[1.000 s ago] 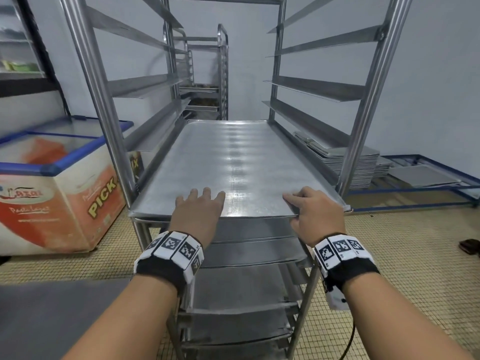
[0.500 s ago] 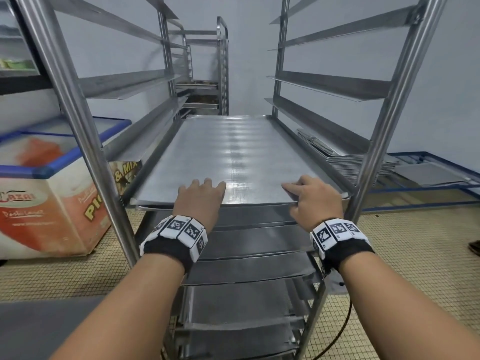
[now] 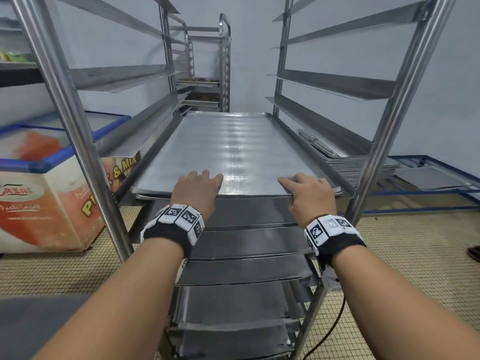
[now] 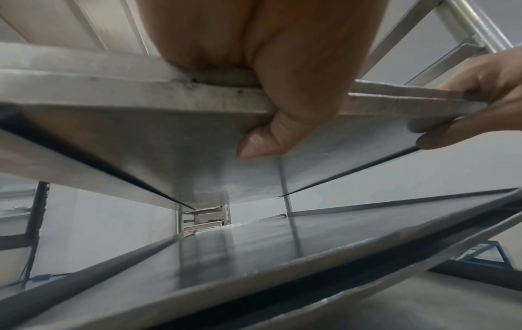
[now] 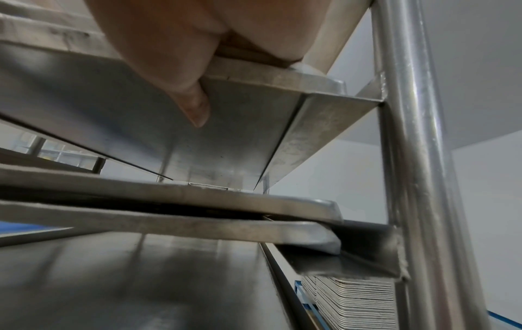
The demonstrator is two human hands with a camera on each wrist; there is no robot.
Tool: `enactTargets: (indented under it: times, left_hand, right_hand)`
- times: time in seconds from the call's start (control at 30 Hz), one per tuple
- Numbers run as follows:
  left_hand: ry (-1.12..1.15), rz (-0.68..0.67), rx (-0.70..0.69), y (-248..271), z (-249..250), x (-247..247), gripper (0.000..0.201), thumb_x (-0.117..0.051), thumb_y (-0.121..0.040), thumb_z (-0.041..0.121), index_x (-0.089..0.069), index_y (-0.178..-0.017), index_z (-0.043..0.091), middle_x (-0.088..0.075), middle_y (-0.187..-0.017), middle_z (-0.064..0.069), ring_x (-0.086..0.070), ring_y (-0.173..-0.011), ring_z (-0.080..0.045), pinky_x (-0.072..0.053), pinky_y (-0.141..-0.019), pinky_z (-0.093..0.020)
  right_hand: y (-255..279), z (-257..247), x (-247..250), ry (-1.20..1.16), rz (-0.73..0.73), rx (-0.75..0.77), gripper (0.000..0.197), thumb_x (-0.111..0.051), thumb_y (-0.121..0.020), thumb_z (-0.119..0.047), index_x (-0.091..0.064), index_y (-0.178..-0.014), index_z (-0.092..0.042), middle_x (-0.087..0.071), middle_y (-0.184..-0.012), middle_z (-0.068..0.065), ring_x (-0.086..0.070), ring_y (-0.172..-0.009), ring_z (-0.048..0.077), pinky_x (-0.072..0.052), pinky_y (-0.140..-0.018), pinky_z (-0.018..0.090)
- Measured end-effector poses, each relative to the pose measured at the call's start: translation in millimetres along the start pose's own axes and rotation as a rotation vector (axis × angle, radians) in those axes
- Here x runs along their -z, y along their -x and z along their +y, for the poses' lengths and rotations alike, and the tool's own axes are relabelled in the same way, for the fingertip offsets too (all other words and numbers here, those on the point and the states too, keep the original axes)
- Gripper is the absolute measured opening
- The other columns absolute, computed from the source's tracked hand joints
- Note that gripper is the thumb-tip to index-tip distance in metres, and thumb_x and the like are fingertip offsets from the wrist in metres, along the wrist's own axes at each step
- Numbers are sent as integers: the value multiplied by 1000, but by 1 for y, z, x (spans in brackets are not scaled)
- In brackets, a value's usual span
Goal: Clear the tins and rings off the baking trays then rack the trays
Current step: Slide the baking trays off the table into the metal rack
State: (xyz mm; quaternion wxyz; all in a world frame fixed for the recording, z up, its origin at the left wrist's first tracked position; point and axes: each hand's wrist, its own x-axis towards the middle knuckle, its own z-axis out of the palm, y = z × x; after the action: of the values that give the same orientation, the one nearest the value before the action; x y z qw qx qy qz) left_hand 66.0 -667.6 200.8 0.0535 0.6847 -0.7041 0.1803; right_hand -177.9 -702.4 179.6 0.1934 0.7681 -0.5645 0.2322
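A bare, flat metal baking tray [image 3: 233, 152] lies on a pair of runners in the steel rack [image 3: 381, 131], most of its length inside the frame. My left hand [image 3: 200, 187] grips the tray's near edge left of centre, fingers on top. In the left wrist view its thumb [image 4: 262, 140] presses the tray's underside [image 4: 169, 145]. My right hand [image 3: 309, 190] pinches the same edge near the right corner, with its thumb [image 5: 195, 107] under the tray [image 5: 248, 138]. That corner sits on the right runner [image 5: 324, 116]. No tins or rings show.
Several more trays [image 3: 246, 242] fill the rack's lower runners; the upper runners [image 3: 337, 84] are bare. A chest freezer [image 3: 39, 190] stands at the left, and a stack of trays [image 3: 363, 165] on a blue frame at the right. A second rack [image 3: 207, 74] stands behind. A cable [image 3: 335, 323] hangs by the right post.
The tray has slid further into the rack between the front posts. Both hands have moved forward with it, keeping the same hold on its near edge.
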Motion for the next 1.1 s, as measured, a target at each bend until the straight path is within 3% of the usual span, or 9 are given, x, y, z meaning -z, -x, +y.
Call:
enactTargets:
  times: [0.13, 0.23, 0.33, 0.47, 0.53, 0.63, 0.77, 0.97, 1.1]
  left_hand:
    - [111, 1, -24, 3, -3, 5, 38, -61, -79, 10, -53, -114, 25, -53, -119, 3, -50, -113, -23, -37, -68, -32]
    - [297, -32, -55, 7, -9, 12, 68, -68, -81, 32, -42, -144, 32, -51, -135, 4, -51, -122, -20, -47, -89, -34]
    - [635, -28, -30, 24, -11, 20, 85, -74, -78, 53, -39, -150, 26, -58, -130, 2, -59, -118, -16, -47, -104, -36]
    - [648, 459, 79, 51, -32, 32, 56, -71, -82, 36, -54, -133, 20, -57, -121, -2, -57, -113, -23, -45, -103, -45]
    - [555, 719, 301, 61, -48, 47, 62, -70, -79, 32, -46, -135, 18, -47, -129, -10, -45, -122, -31, -33, -107, -46]
    - [660, 842, 668, 61, -77, 71, 78, -73, -77, 31, -35, -143, 14, -37, -143, -17, -36, -133, -34, -26, -110, -47]
    - [829, 778, 787, 39, -119, 81, 68, -72, -84, 24, -40, -138, 0, -42, -140, -22, -41, -131, -37, -32, -110, -46]
    - [813, 896, 741, 6, -140, 68, 48, -54, -97, 34, -47, -118, -8, -57, -116, -32, -56, -105, -45, -40, -84, -47]
    - [728, 968, 727, -7, -150, 52, 49, -47, -95, 38, -46, -114, -8, -58, -108, -33, -55, -97, -48, -38, -77, -48]
  right_hand:
    - [4, -2, 9, -13, -105, -25, 48, -67, -74, -20, -59, -121, -30, -64, -117, -5, -60, -105, 22, -34, -93, 37]
    - [3, -1, 21, -101, -222, -61, 49, -62, -74, -20, -54, -122, -28, -63, -117, -5, -57, -111, 21, -35, -99, 36]
    - [7, 5, 37, -451, -134, -188, 45, -59, -77, -12, -59, -119, -28, -69, -113, -7, -63, -105, 18, -46, -100, 37]
    - [11, 19, 69, -677, 402, -379, 29, -60, -79, -9, -62, -106, -20, -66, -96, -5, -62, -84, 15, -54, -82, 36]
    - [4, 32, 81, -701, 575, -482, 38, -64, -77, -16, -55, -114, -17, -55, -110, 1, -54, -95, 18, -49, -85, 35]
    - [-12, 59, 89, -602, 618, -699, 61, -68, -76, -35, -44, -128, -17, -45, -128, 10, -49, -113, 29, -45, -96, 43]
    - [-31, 76, 93, -585, 499, -740, 62, -65, -82, -41, -40, -132, -15, -61, -117, 14, -59, -104, 35, -47, -91, 45]
    - [-55, 84, 95, -715, 591, -726, 38, -59, -91, -33, -49, -111, -3, -54, -86, 9, -51, -71, 26, -37, -65, 29]
    - [-65, 86, 83, -686, 696, -727, 27, -55, -88, -23, -51, -102, 0, -53, -79, 10, -51, -66, 26, -43, -60, 35]
